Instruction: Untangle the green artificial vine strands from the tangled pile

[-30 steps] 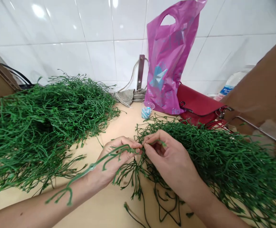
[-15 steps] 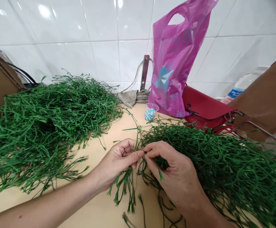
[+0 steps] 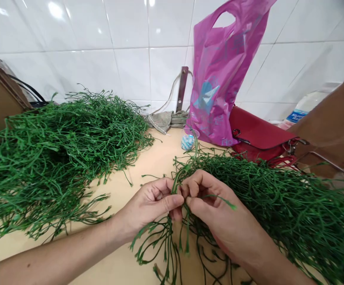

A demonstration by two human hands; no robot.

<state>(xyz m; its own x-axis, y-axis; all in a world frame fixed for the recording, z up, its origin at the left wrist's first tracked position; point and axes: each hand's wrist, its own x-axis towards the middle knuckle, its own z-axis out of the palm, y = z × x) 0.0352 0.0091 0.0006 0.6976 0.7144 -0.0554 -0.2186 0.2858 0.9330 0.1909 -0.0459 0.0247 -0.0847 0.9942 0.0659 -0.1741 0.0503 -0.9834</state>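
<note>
My left hand [image 3: 151, 206] and my right hand [image 3: 216, 209] meet at the middle of the table, fingertips pinched together on a bundle of green plastic stems [image 3: 166, 241] that hangs below them and fans out. One stem [image 3: 186, 162] sticks up between the thumbs. A loose green sprig [image 3: 223, 200] crosses my right hand. Right of my hands lies a big heap of green stems [image 3: 284, 202]; another heap [image 3: 50, 154] fills the left side.
A pink plastic bag [image 3: 219, 75] leans on the white tiled wall, a red handbag [image 3: 258, 136] beside it. A small cup with blue-white bits [image 3: 188, 141] stands on the tan table [image 3: 148, 158]. Brown cardboard [image 3: 335, 122] at right, a water bottle [image 3: 301, 109] behind it.
The long sprig lying over my left wrist a second ago is gone; a stem now points up between my hands. Both hands stay pinched on the bundle, which has fanned out below.
</note>
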